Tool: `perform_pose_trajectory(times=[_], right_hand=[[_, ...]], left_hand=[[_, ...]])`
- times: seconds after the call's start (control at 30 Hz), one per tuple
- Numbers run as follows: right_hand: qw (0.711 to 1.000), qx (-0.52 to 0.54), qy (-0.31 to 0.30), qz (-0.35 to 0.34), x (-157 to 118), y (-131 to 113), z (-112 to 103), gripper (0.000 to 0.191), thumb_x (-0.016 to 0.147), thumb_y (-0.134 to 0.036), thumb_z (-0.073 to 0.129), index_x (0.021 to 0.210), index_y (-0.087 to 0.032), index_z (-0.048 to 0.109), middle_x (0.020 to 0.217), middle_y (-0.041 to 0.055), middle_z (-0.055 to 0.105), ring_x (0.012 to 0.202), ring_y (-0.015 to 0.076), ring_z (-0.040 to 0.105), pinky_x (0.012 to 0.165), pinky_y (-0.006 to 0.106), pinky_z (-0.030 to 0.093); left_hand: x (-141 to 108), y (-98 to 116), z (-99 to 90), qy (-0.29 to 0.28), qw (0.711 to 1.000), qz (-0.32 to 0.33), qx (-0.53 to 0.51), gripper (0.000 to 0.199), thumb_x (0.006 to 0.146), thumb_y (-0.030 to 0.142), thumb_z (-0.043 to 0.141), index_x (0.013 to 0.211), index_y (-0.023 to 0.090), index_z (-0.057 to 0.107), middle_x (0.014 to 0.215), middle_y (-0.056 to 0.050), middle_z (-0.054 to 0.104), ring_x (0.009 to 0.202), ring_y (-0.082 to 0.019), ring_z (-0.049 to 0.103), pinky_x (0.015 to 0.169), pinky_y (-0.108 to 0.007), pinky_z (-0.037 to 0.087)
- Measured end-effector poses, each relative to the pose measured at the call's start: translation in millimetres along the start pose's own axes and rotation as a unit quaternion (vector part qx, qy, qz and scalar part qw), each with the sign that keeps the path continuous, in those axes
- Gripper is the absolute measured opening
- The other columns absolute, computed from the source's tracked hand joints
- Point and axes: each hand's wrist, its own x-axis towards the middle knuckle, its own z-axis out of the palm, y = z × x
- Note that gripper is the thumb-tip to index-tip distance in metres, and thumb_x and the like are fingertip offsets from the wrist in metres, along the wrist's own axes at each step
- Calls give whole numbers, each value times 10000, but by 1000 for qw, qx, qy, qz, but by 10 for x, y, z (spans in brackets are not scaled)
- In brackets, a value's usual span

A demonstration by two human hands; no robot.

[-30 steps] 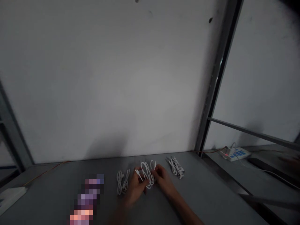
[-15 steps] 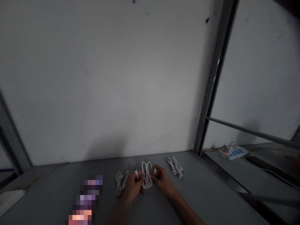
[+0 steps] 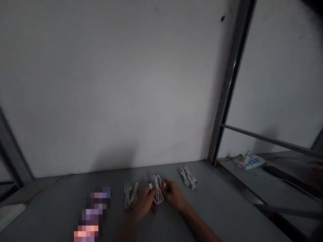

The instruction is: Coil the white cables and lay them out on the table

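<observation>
A coiled white cable (image 3: pixel 157 193) is held upright between my two hands over the grey table. My left hand (image 3: pixel 146 202) is closed on the coil's left side, with a white connector (image 3: pixel 150 185) sticking up at its fingertips. On the coil's right side my right hand (image 3: pixel 174 195) is closed too, and another connector end (image 3: pixel 165 183) rises by its fingers. Left of my left hand lie bundled white cables (image 3: pixel 128 195). Beyond my right hand rests another white cable bundle (image 3: pixel 187 177).
A pixelated object (image 3: pixel 92 213) lies on the grey table (image 3: pixel 55 205) at the left. A white power strip (image 3: pixel 12 213) is at the left edge. To the right, past a metal frame (image 3: pixel 232 80), sit another power strip (image 3: pixel 251 162) and a dark long object (image 3: pixel 290 179).
The coil looks narrower, its loops drawn closer together. The left connector has moved right, toward the coil, and both hands are slightly closer together.
</observation>
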Motion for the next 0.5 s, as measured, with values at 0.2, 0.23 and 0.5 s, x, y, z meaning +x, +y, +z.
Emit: perform_pose_trajectory(times=[0.2, 0.23, 0.5], right_hand=[[999, -18, -46, -9, 6, -62, -26, 388, 796, -424, 559, 520, -154, 522, 480, -46, 382, 484, 87, 322, 480, 213, 249], [999, -17, -47, -12, 4, -67, -26, 404, 805, -437, 547, 517, -155, 518, 480, -44, 378, 482, 88, 319, 478, 215, 246], [994, 58, -89, 30, -30, -49, 3, 558, 833, -657, 438, 632, -159, 591, 548, 2, 527, 505, 128, 481, 490, 221, 389]], left_hand=[[-5, -16, 11, -37, 993, 62, 89, 431, 782, 587, 527, 680, 185, 647, 429, 12, 533, 394, -152, 522, 440, -234, 361], [-5, -13, 11, -31, 993, 61, 94, 433, 775, 589, 539, 662, 185, 646, 436, 7, 540, 396, -150, 524, 440, -232, 361], [-8, 38, -60, -30, 993, 75, 89, 495, 787, 627, 503, 783, 168, 687, 477, -10, 588, 383, -145, 525, 411, -223, 346]])
